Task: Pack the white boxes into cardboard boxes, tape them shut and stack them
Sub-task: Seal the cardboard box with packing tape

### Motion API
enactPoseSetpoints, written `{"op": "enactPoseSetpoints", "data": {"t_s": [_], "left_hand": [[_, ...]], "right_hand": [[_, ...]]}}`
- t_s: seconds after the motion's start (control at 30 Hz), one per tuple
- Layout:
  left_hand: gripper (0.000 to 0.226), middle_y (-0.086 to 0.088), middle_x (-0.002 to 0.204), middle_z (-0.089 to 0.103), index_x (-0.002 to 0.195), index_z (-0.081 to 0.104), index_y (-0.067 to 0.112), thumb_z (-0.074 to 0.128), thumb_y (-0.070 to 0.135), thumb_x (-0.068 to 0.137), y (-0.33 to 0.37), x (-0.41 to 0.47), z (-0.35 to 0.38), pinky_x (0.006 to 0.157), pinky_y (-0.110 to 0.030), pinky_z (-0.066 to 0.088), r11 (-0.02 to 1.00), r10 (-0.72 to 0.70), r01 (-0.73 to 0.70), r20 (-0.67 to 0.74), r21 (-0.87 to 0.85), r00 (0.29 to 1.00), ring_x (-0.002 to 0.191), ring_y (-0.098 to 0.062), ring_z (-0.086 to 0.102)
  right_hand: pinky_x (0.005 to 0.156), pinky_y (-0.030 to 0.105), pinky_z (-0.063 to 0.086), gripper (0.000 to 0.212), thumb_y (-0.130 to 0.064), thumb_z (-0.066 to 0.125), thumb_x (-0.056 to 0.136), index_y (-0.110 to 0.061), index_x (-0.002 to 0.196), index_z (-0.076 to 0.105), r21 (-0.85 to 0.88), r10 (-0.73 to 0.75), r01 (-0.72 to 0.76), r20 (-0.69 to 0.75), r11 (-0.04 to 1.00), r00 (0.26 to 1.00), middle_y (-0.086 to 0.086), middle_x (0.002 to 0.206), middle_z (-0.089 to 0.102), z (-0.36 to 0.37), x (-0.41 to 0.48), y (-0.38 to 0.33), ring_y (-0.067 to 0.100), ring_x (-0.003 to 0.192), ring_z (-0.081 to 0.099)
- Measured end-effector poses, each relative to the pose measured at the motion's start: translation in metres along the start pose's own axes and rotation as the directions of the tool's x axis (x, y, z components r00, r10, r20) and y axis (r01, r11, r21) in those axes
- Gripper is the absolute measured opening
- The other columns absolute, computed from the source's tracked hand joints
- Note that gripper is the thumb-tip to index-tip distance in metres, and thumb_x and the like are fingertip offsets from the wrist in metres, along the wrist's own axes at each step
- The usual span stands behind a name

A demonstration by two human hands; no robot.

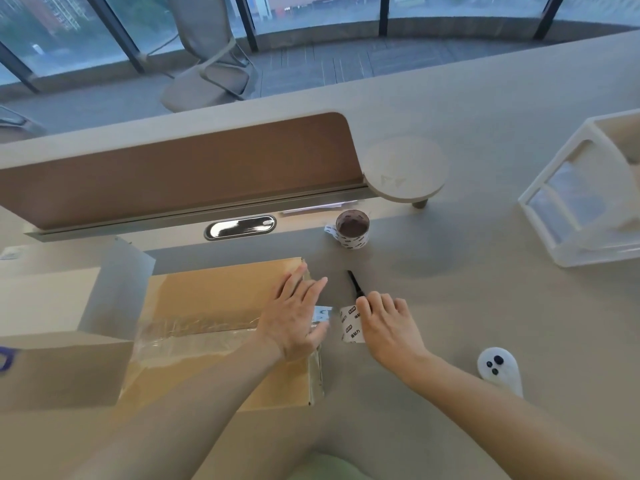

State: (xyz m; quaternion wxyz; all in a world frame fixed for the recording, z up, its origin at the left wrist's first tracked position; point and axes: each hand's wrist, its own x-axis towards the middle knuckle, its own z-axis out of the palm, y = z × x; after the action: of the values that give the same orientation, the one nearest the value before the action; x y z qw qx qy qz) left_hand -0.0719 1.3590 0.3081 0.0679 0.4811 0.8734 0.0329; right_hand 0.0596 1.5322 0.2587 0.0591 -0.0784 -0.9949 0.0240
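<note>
Carton [221,327] flat on bench [450,306], flaps closed, clear tape [194,332] along centre seam. Left hand [294,313] palm-down on carton's right end, fingers [311,285] spread, pressing tape at the edge. Right hand [388,323] just beside carton, fingers curled around tape roll [350,324] and black cutter [356,287]. Second roll [352,229] farther back. White boxes [52,306] touching carton's left side.
</note>
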Motion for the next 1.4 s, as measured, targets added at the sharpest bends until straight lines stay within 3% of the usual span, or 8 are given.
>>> {"op": "enactPoseSetpoints", "data": {"t_s": [0.1, 0.3, 0.57, 0.73, 0.87, 1.0, 1.2, 1.4], "left_hand": [[0.081, 0.000, 0.148, 0.046, 0.151, 0.037, 0.017, 0.046, 0.056, 0.080, 0.000, 0.002, 0.000, 0.125, -0.045, 0.005, 1.000, 0.006, -0.006, 0.007, -0.017, 1.000, 0.154, -0.022, 0.006], [0.082, 0.000, 0.142, 0.050, 0.150, 0.039, 0.016, 0.045, 0.058, 0.080, -0.005, 0.003, 0.003, 0.124, -0.043, 0.004, 0.999, 0.025, -0.026, -0.021, -0.042, 0.999, 0.154, -0.025, 0.008], [0.096, -0.005, 0.145, 0.038, 0.155, 0.022, 0.028, 0.034, 0.080, 0.075, 0.007, 0.021, -0.023, 0.118, -0.049, 0.000, 0.995, 0.086, -0.093, 0.211, 0.024, 0.974, 0.146, -0.029, 0.012], [0.113, 0.001, 0.148, 0.044, 0.153, 0.024, 0.036, 0.067, 0.081, 0.058, 0.047, 0.089, -0.034, 0.107, -0.043, 0.042, 0.956, 0.138, 0.039, 0.562, -0.291, 0.816, 0.131, -0.023, 0.046], [0.064, -0.005, 0.113, 0.071, 0.122, 0.060, 0.019, 0.086, 0.047, 0.071, 0.063, 0.119, -0.025, 0.075, -0.034, 0.062, 0.883, 0.238, 0.188, 0.756, -0.429, 0.609, 0.091, -0.023, 0.074], [0.050, -0.014, 0.108, 0.073, 0.116, 0.066, 0.015, 0.088, 0.032, 0.075, 0.059, 0.123, -0.018, 0.077, -0.039, 0.062, 0.765, 0.284, 0.398, 0.820, -0.506, 0.497, 0.084, -0.029, 0.075], [0.036, -0.006, 0.103, 0.074, 0.109, 0.072, 0.018, 0.086, 0.030, 0.078, 0.050, 0.115, -0.014, 0.082, -0.038, 0.062, 0.722, 0.217, 0.395, 0.728, -0.568, 0.650, 0.071, -0.018, 0.069], [0.036, -0.001, 0.084, 0.071, 0.107, 0.070, 0.013, 0.086, 0.029, 0.078, 0.041, 0.108, -0.039, 0.065, -0.026, 0.059, 0.598, 0.183, 0.427, 0.634, -0.678, 0.751, 0.068, -0.015, 0.066]], "right_hand": [[0.071, 0.042, 0.037, 0.022, -0.006, 0.050, 0.072, -0.009, 0.094, 0.054, -0.088, 0.000, -0.005, -0.055, 0.996, 0.998, 0.008, 0.086, 0.045, 0.006, -0.005, 0.015, 0.029, 0.074, 0.047], [0.090, 0.042, 0.030, 0.067, -0.012, 0.071, 0.052, -0.016, 0.115, 0.049, 0.010, -0.029, 0.028, 0.095, 1.000, 0.995, 0.001, 0.101, 0.052, -0.003, -0.012, 0.049, 0.027, 0.095, 0.054], [0.096, 0.039, 0.029, 0.075, -0.001, 0.072, 0.049, -0.014, 0.118, 0.046, 0.081, 0.124, -0.123, -0.009, 0.989, 0.992, 0.003, 0.113, 0.049, -0.018, -0.024, 0.049, 0.028, 0.112, 0.043], [0.087, 0.043, 0.036, 0.071, -0.009, 0.075, 0.046, -0.015, 0.113, 0.052, 0.051, 0.312, -0.309, -0.069, 0.950, 0.948, 0.004, 0.111, 0.058, -0.019, -0.023, 0.032, 0.028, 0.106, 0.049], [0.078, 0.045, 0.048, 0.065, -0.006, 0.075, 0.050, -0.012, 0.112, 0.056, 0.064, 0.413, -0.408, -0.139, 0.911, 0.900, 0.008, 0.113, 0.060, -0.021, -0.023, 0.014, 0.031, 0.103, 0.050], [0.081, 0.047, 0.054, 0.065, -0.001, 0.076, 0.055, -0.003, 0.117, 0.057, 0.201, 0.593, -0.565, -0.133, 0.800, 0.794, 0.017, 0.119, 0.058, -0.021, -0.026, 0.019, 0.034, 0.106, 0.048], [0.100, 0.037, 0.037, 0.064, -0.017, 0.065, 0.087, -0.003, 0.142, 0.034, 0.517, 0.837, -0.796, 0.244, 0.315, 0.490, 0.015, 0.137, 0.036, -0.006, -0.056, -0.002, 0.030, 0.122, 0.042], [0.091, 0.036, 0.046, 0.039, -0.033, 0.059, 0.094, -0.012, 0.126, 0.054, 0.437, 0.627, -0.781, 0.471, 0.446, 0.621, 0.007, 0.122, 0.055, 0.024, -0.040, -0.012, 0.027, 0.115, 0.054]]}}
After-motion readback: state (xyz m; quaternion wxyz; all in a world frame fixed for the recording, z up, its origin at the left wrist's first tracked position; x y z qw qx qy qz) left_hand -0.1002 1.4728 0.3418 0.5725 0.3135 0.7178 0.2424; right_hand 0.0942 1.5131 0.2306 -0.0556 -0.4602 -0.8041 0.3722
